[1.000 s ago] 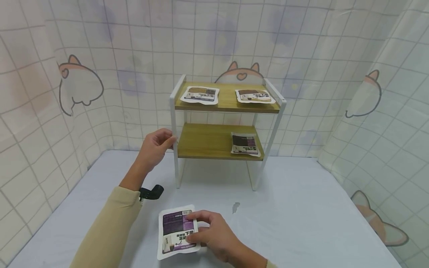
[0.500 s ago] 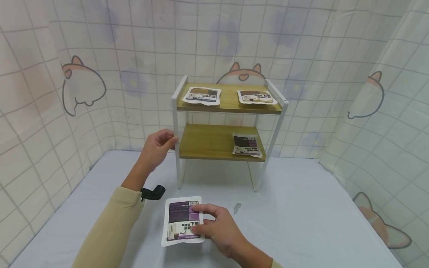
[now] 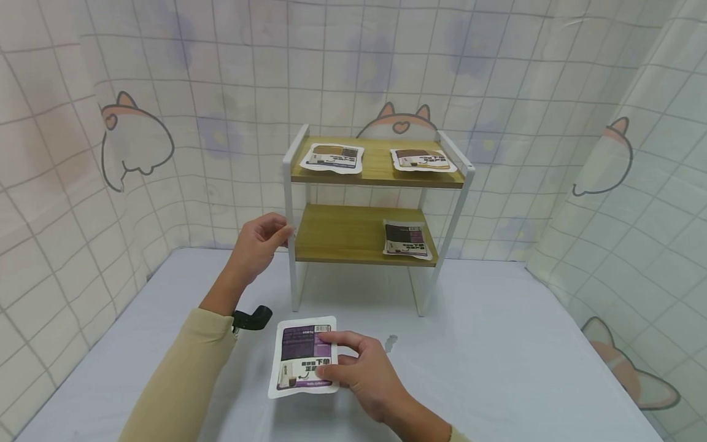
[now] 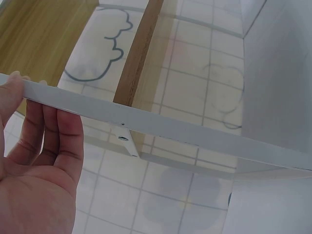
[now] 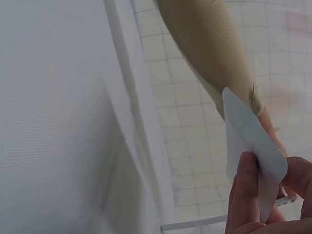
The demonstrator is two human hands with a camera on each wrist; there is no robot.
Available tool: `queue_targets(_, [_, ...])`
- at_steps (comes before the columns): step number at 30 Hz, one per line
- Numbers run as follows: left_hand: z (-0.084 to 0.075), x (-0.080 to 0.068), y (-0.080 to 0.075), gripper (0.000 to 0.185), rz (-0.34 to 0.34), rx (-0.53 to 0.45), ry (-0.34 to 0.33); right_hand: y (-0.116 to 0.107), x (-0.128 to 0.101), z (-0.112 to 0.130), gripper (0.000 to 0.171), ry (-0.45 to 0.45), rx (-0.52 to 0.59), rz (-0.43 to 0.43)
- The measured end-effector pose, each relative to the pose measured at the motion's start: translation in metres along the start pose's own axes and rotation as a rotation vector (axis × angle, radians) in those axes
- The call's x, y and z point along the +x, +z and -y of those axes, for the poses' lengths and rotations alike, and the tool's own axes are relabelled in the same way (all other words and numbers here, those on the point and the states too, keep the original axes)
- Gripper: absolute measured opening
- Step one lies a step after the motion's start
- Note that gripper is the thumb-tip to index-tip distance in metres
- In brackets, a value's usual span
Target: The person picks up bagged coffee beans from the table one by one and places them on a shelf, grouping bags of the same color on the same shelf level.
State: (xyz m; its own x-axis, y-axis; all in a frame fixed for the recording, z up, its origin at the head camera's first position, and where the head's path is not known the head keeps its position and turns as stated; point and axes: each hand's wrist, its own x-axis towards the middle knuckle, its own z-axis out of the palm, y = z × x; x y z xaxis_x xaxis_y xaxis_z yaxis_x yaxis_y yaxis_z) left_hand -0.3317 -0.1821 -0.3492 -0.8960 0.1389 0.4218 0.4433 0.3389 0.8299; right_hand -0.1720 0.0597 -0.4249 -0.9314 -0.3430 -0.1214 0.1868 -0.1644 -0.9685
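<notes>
My right hand (image 3: 367,374) pinches the right edge of a flat white-edged packet (image 3: 302,357) with a purple and white printed front. In the right wrist view the plain white back of the packet (image 5: 253,134) shows, fingers behind and thumb on the other side. At the shelf's left side, my left hand (image 3: 256,245) grips the white front upright between thumb and curled fingers. The left wrist view has this hand (image 4: 44,161) around the white metal bar (image 4: 165,126). The two-tier shelf (image 3: 337,236) has wooden boards and a white frame.
Two similar packets lie on the top board, one at left (image 3: 333,158) and one at right (image 3: 423,160). A dark purple packet (image 3: 407,239) lies at the right of the lower board. The white-covered table (image 3: 497,356) meets patterned curtains (image 3: 232,73) at the back and sides.
My right hand has carried the purple packet forward and slightly right, toward the shelf. My left hand keeps its hold on the upright. The view has shifted slightly.
</notes>
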Motion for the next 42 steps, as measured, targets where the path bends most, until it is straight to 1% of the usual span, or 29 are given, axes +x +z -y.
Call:
queue_targets(8, [0.0, 0.0, -0.001, 0.028, 0.006, 0.012, 0.002, 0.001, -0.002, 0.004, 0.06, -0.012, 0.014, -0.001])
queue_targets(13, [-0.002, -0.001, 0.0, 0.028, 0.007, 0.001, 0.003, 0.001, -0.002, 0.007, 0.062, -0.028, 0.03, -0.001])
queue_targets(20, [-0.002, -0.002, 0.0, 0.029, 0.011, -0.007, 0.012, 0.0, -0.003, 0.011, 0.057, -0.048, 0.045, 0.007])
queue_targets(25, [-0.003, -0.002, 0.0, 0.031, 0.012, -0.002, 0.006, -0.001, -0.002, 0.014, 0.053, -0.057, 0.037, 0.0])
queue_targets(30, [-0.004, -0.003, 0.0, 0.03, 0.007, 0.005, -0.007, -0.002, -0.001, 0.015, 0.052, -0.054, 0.028, -0.011])
queue_targets(37, [-0.003, -0.002, 0.0, 0.027, -0.006, -0.001, 0.008, -0.002, -0.001, 0.018, 0.05, -0.082, 0.021, -0.024])
queue_targets(42, [-0.002, -0.002, 0.001, 0.027, -0.008, 0.002, 0.01, -0.004, 0.0, 0.021, 0.05, -0.079, 0.01, -0.033])
